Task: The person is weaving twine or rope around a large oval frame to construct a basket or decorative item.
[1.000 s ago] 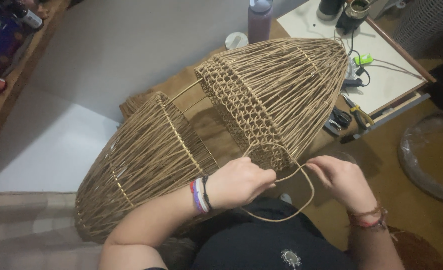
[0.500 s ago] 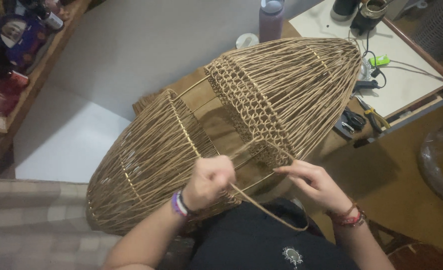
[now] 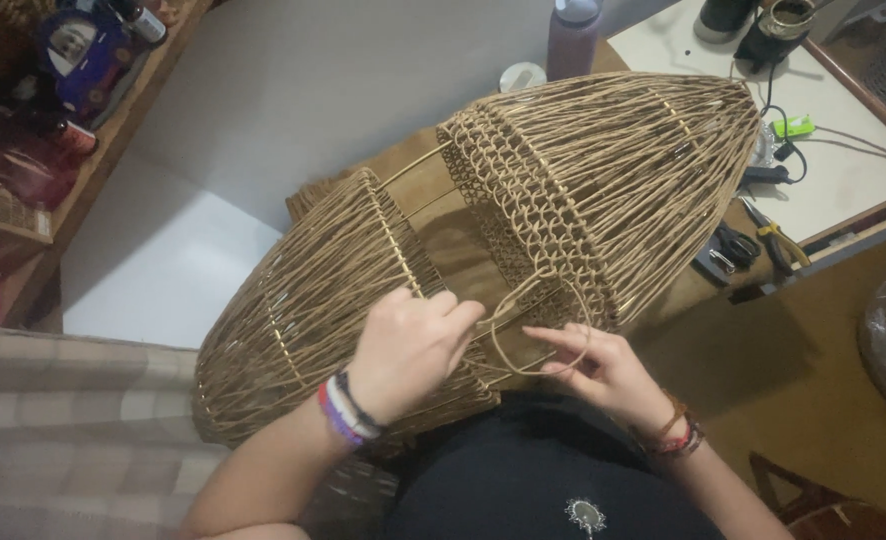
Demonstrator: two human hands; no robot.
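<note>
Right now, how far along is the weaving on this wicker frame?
Done: the wide end of the wicker frame and the near section carry dense strands, with a knotted lattice band beside the gap. In hand: the left hand grips the frame edge while the right hand guides a loose cane loop. Left: the middle gap, where bare ribs show unwoven.

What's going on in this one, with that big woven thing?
A person has a large tan, bullet-shaped wicker frame lying across their lap. The left hand grips the frame's ribs near the open-weave middle band, while the right hand pinches a loose loop of tan wicker strand that runs up into the frame's lattice. Part of the frame is woven; a gap of bare ribs shows in the middle. Pliers with yellow handles lie on the desk edge behind.
</note>
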